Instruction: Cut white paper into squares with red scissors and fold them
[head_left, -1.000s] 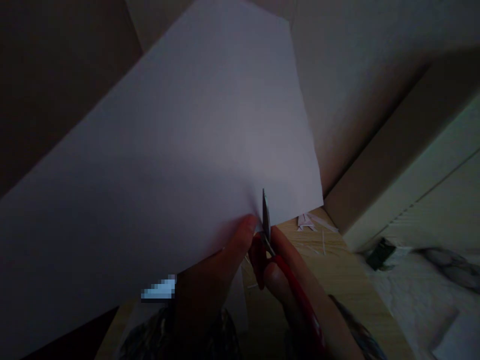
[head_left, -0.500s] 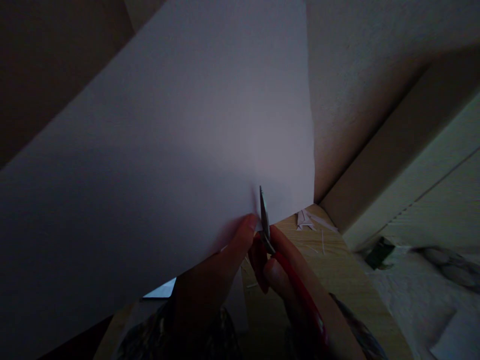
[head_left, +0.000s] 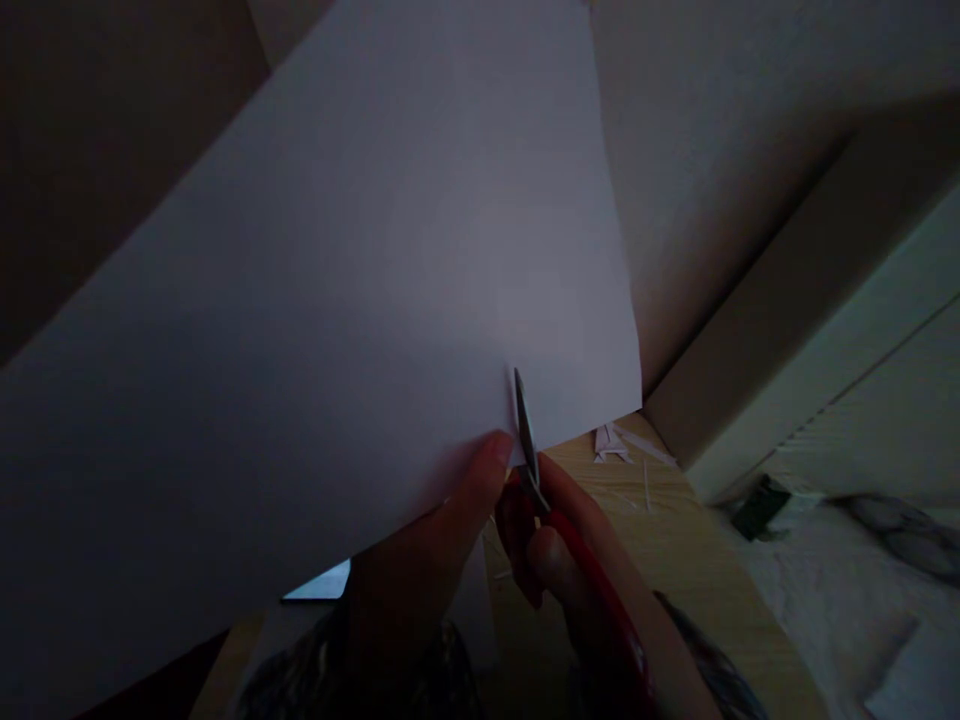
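A large white sheet of paper (head_left: 360, 300) fills most of the view, held up in front of me. My left hand (head_left: 427, 560) pinches its lower edge, thumb on top near the cut. My right hand (head_left: 577, 560) is closed on red-handled scissors (head_left: 540, 500), whose steel blade (head_left: 523, 425) lies over the paper's lower edge, just right of my left thumb. Both forearms show dark patterned sleeves at the bottom.
Below the paper is a light wooden tabletop (head_left: 675, 540) strewn with small white paper scraps (head_left: 611, 443) and thin slivers. A beige wall and skirting run behind. At right lie a pale fabric surface (head_left: 840, 600) and a small dark object (head_left: 757, 505).
The sheet has swung slightly, its right edge tilting back out. The scissor blade sits a little further up and left in the paper. Both hands stay where they were.
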